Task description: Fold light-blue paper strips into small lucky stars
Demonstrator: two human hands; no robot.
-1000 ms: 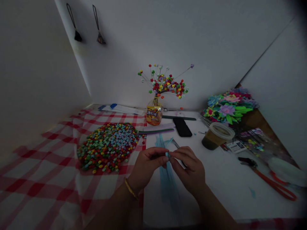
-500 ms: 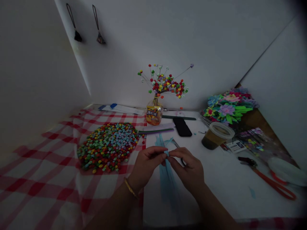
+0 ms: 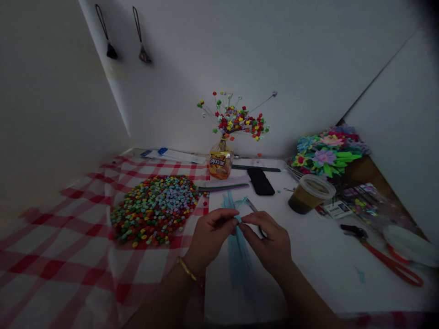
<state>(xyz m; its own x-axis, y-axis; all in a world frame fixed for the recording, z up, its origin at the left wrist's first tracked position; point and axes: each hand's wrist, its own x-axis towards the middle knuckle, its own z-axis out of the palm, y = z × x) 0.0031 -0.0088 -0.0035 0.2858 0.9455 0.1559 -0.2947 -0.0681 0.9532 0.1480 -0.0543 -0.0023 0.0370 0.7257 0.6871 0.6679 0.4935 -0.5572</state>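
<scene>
Between my fingertips, low in the middle of the head view, is a small folded piece of light blue paper strip [image 3: 239, 220]. My left hand [image 3: 213, 233] pinches it from the left with thumb and forefinger. From the right, my right hand [image 3: 269, 237] grips it with the thumb and forefinger tips. Fingers cover much of the piece, so its exact shape is hard to make out. Beneath both hands lie several loose blue paper strips [image 3: 238, 260] on the white board. Scissors [image 3: 252, 206] rest just behind my right hand, partly hidden by it.
To the left, a heap of colourful folded paper stars [image 3: 157, 208] lies on a red checked cloth [image 3: 78, 246]. Behind stand a bottle [image 3: 221, 162] of stars on wires and a black phone [image 3: 260, 181]. At right are a plastic cup [image 3: 308, 194], pliers [image 3: 355, 230] and fuzzy flowers [image 3: 325, 153].
Both hands stay in nearly the same place, with small finger shifts around the blue paper piece. The things on the table have not moved visibly.
</scene>
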